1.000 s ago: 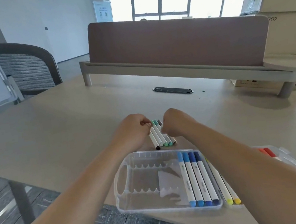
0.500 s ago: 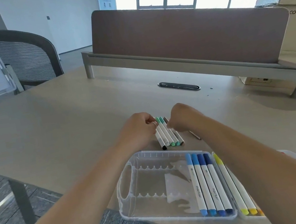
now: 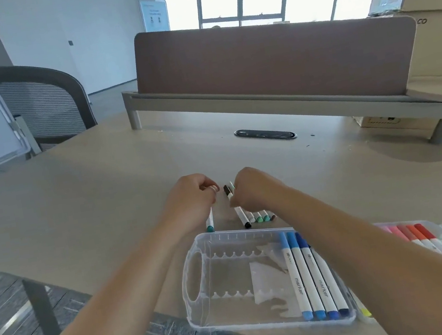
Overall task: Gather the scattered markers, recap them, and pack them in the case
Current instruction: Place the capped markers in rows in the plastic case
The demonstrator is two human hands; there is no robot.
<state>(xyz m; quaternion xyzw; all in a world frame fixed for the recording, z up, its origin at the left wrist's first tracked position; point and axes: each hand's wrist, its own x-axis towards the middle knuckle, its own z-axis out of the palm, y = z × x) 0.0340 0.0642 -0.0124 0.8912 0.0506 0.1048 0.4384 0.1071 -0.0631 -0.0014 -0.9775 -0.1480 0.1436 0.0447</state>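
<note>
Lying behind the case (image 3: 193,287), white markers (image 3: 258,216) show green and black caps.

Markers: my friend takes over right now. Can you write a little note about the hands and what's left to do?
Left hand: holds a teal marker.
Right hand: grips the loose markers lying on the desk beyond the case.
Clear case: open, with four blue markers slotted in and red and orange markers in its other half.
Left: check caps, pack the teal and loose ones, close the case.

Free desk (image 3: 103,200) between markers (image 3: 256,216) and divider (image 3: 269,61)
</note>
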